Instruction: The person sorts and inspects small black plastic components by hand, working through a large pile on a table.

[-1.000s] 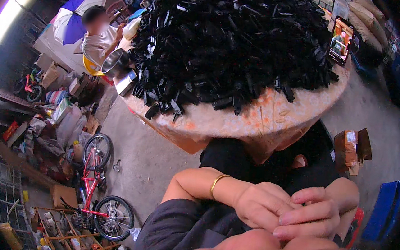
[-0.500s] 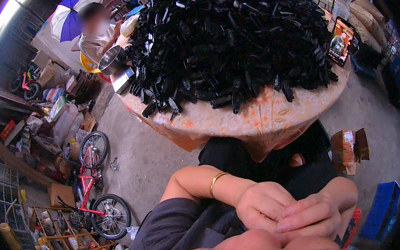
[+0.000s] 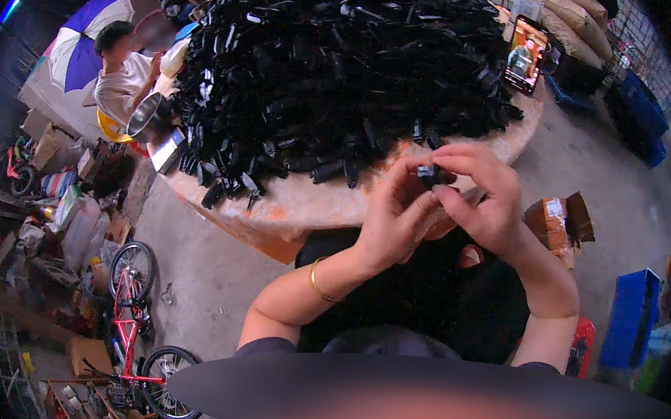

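A big heap of small black plastic pieces (image 3: 306,87) covers most of the round table. Just past the near edge of that heap, my left hand (image 3: 397,219) and my right hand (image 3: 484,197) meet with bent fingers. Between their fingertips sits one small black piece (image 3: 430,175) with a shiny end, gripped from both sides; my fingers cover part of it. A gold bangle (image 3: 315,279) circles my left wrist. The patterned tablecloth (image 3: 271,216) shows along the near rim, below the heap.
A phone (image 3: 526,57) stands upright at the table's right. At the left are a metal bowl (image 3: 146,117), a small box (image 3: 167,151) and a seated person (image 3: 122,79). A red bicycle (image 3: 126,335), a cardboard box (image 3: 553,228) and a blue crate (image 3: 629,319) are on the floor.
Both hands have moved from close to my body forward to the table's near edge, and the small black piece now shows between the fingers. The view has shifted.
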`<action>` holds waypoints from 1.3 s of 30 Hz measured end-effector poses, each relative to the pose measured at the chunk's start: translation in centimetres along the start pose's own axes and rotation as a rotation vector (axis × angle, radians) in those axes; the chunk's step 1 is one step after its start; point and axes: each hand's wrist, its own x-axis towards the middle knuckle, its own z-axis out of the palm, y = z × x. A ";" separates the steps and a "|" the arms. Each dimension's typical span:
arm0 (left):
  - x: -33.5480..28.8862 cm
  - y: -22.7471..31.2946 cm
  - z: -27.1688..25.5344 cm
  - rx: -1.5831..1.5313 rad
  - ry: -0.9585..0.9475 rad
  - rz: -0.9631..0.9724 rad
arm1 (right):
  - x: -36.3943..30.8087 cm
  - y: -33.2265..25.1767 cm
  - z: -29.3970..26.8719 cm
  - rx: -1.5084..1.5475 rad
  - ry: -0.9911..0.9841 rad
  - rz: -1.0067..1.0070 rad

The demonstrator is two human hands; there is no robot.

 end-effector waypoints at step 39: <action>0.6 0.9 -6.7 1.692 0.098 0.199 | 6.1 7.8 4.5 -0.475 -0.194 -0.039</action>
